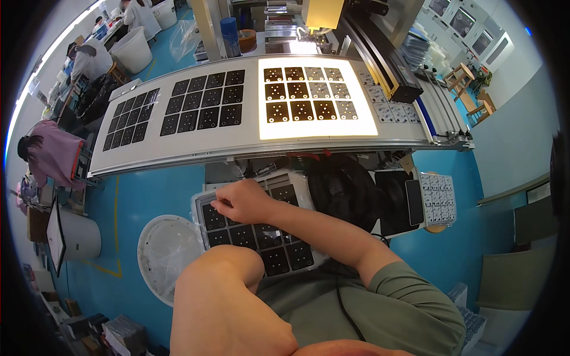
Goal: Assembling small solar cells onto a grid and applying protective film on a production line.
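My right hand [242, 200] reaches across from the right over a clear-edged tray [198, 221] of dark square plates with small holes. Its fingers are curled together at the tray's upper left, above one dark plate [214, 218]. What they pinch, if anything, is too small or hidden to name. Shiny clear plastic lies along the tray's edges. My left arm [222, 296] is bent, its elbow up near the tray's lower edge, and the left hand is out of the picture.
Beyond the tray runs a long white table [178, 142] bearing sets of dark square plates, with one set on a glowing panel [317, 127]. A white round bucket [145, 255] stands to the left. At right are a black bag-like thing [341, 190], a phone [414, 202] and patterned plates [438, 199].
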A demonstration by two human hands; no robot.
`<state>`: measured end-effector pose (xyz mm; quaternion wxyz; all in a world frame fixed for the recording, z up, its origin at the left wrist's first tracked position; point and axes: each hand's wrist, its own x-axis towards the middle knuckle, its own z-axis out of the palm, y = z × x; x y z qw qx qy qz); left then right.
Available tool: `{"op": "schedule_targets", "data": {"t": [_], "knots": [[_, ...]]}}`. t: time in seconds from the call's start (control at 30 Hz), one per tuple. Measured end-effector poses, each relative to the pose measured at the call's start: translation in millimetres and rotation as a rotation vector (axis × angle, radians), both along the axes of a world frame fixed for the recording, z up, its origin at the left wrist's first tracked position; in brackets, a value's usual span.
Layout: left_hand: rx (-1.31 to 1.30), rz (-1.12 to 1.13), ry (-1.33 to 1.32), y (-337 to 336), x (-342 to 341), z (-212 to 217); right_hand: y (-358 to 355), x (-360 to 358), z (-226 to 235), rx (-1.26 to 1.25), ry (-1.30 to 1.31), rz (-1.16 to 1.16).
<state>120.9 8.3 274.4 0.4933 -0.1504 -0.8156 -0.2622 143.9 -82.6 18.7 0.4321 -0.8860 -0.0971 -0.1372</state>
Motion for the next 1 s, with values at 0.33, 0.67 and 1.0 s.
{"op": "schedule_targets", "data": {"t": [0.33, 0.67, 1.0], "knots": [[0.034, -0.006, -0.025, 4, 0, -9, -1, 0, -2, 0.007, -0.027, 0.01], [0.098, -0.027, 0.004, 8, -6, -11, -1, 1, -1, 0.01, -0.039, 0.013], [0.066, -0.005, -0.033, 9, 0, -9, 4, 3, 0, 0.015, -0.027, 0.006]]}}
